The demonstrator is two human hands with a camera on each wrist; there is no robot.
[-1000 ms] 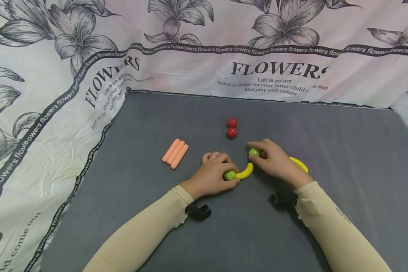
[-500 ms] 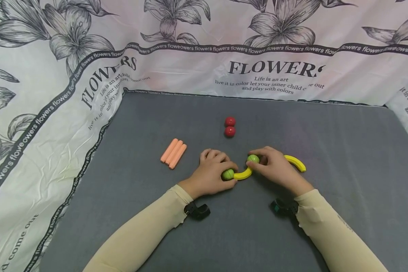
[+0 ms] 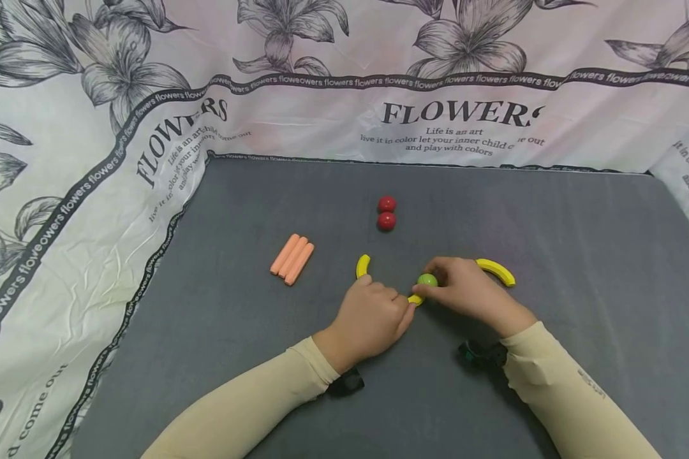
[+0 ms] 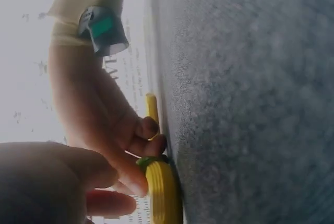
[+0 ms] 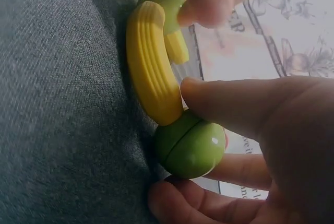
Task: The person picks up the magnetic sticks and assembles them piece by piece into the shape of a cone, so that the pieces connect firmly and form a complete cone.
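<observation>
From the head view, the person's right hand had thumb and fingers curled round a green ball on the grey worktop, while the left hand lay just beside it with bent fingers; I couldn't tell what, if anything, those pinched. A middle banana piece showed between the hands, an upper banana piece poked out past the left knuckles, and an outer banana piece lay behind the right hand. Two red balls and three toy sausages sat farther off. From the left wrist, the middle piece lay near the fingers of both hands. From the right wrist, one end of that piece met the grooved green ball, and a second green ball sat by its other end, beside left fingers.
</observation>
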